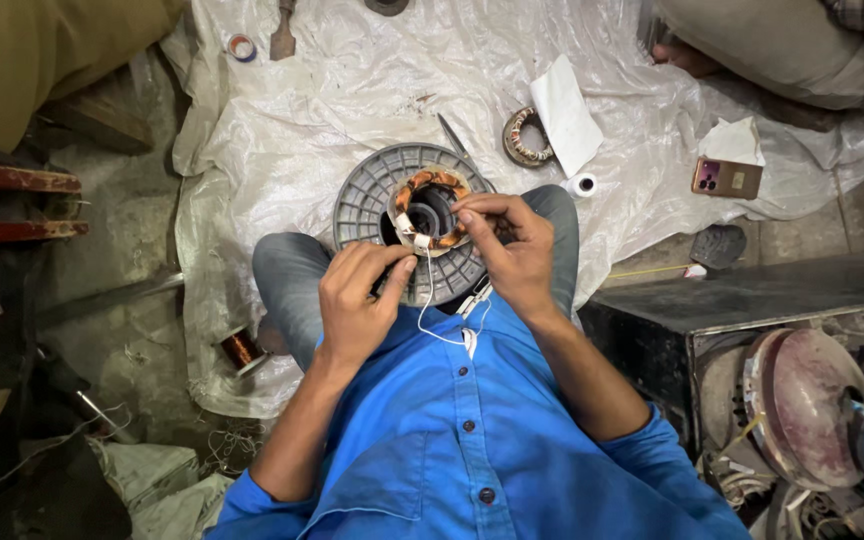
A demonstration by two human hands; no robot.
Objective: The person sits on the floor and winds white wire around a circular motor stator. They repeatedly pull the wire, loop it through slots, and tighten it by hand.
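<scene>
Head view: round copper-wound motor stator with orange insulation (432, 210) rests on a grey plastic ribbed spool disc (367, 200) in the person's lap, its bore facing up. Right hand (512, 250) pinches the stator's near-right rim; left hand (357, 300), just below-left, pinches a thin white thread (430, 320) looping down from the winding. Second wound stator ring (527, 137), white paper (564, 115) and phone (726, 178) lie well apart on the plastic sheet (352, 90).

Motor coil (432, 210) on a spool disc (372, 205) resting on the knees, hands at either side; sheet (352, 100) beyond, bearing a second coil (526, 137), paper (564, 112) and, farther right, a phone (726, 178).
</scene>
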